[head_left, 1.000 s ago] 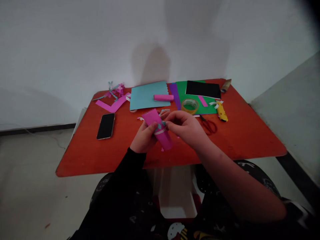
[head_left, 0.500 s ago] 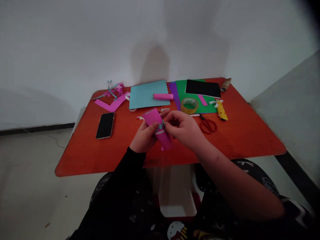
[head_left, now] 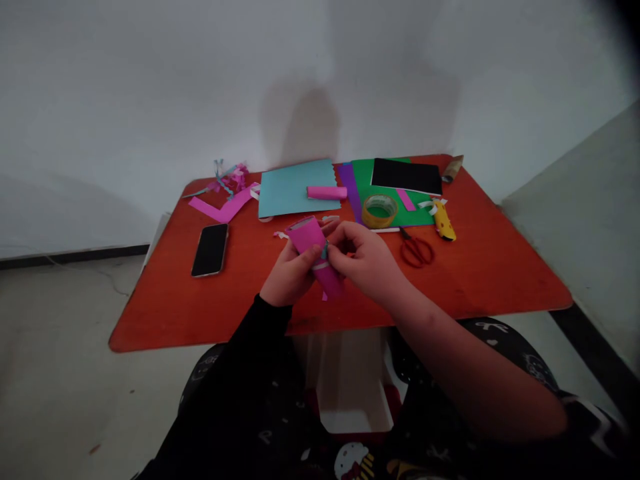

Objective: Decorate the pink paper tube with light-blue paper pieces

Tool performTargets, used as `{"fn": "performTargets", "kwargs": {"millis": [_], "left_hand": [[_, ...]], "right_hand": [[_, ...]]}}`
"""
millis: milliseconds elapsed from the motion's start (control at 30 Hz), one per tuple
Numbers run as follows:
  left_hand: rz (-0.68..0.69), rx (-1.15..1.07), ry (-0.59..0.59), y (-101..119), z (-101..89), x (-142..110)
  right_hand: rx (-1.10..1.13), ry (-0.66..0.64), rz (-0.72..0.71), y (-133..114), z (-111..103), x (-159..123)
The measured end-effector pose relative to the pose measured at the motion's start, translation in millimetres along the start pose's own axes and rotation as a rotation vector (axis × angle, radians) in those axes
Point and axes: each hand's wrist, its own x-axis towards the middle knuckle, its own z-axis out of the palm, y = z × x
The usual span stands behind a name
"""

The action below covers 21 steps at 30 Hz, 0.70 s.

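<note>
Tabletop, orange-red, set against a white wall; craft materials laid out.

Held: pink paper tube, tilted, above the table's near half, with a pale band around its middle and a teal scrap at the band.
Left hand: curled around the tube, gripping it.
Right hand: bunched and pinching at the band; exact finger contact partly hidden.

Far side, left to right: paper scraps; pink strip; teal sheet bearing a pink roll; purple sheet; green sheet under a black sheet and a tape roll; yellow tube; brown roll.

Nearer: phone, left of the hands; red-handled scissors, right of them.
</note>
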Motion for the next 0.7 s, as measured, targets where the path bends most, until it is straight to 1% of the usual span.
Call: {"fn": "performTargets", "kwargs": {"millis": [167,267,400,500,600,667,700], "left_hand": [[-0.019,0.021,0.005,1.8,1.8,-1.6],[-0.024,0.057,0.049,0.8,0.8,-2.0],[0.013,0.097,0.102,-2.5,-0.9,-0.9],[0.023,0.084,0.131,-4.5,-1.2,-0.1],[0.025,0.059,0.180,-4.8,-0.2,0.0],[0.036,0.026,0.182,-4.0,1.2,-0.4],[0.042,0.003,0.164,-3.5,2.0,-0.6]], "right_hand": [[-0.020,0.018,-0.017,-0.6,-1.7,1.0],[-0.078,0.028,-0.047,-0.6,-3.4,3.0],[-0.095,0.056,-0.059,2.1,-5.0,5.8],[-0.030,0.047,-0.048,5.6,-5.8,6.7],[0.084,0.035,-0.034,7.9,-5.8,6.5],[0.177,0.038,-0.025,8.1,-5.4,6.3],[0.218,0.041,-0.020,8.0,-5.1,6.2]]}}
